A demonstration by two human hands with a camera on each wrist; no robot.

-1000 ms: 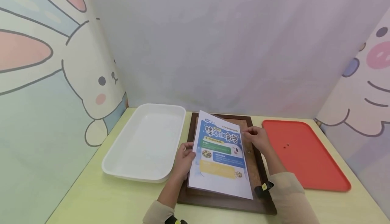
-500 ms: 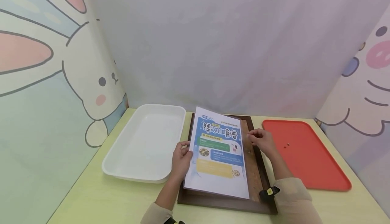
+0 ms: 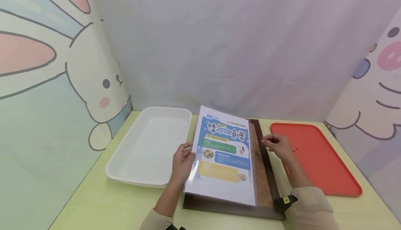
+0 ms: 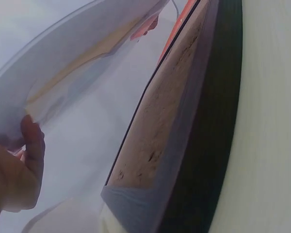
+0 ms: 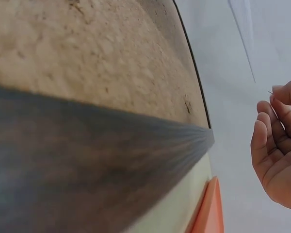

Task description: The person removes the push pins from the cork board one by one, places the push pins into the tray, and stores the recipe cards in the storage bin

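A glossy printed sheet with coloured text boxes is held at its left edge by my left hand, with the thumb on its printed face. The left wrist view shows the sheet raised above the cork board. The brown-framed cork board lies on the table under it, its left part covered in the head view. My right hand is over the frame's right side, apart from the sheet. In the right wrist view its thumb and forefinger pinch a pin, of which only the thin point shows.
A deep white tray stands left of the board. On the right lies a shallow red tray with tiny bits on it, partly behind my right arm. A pale curtain hangs at the back.
My left hand has moved the sheet left, baring more cork on the right. My right hand has drawn away from the sheet to the right, towards the red tray.
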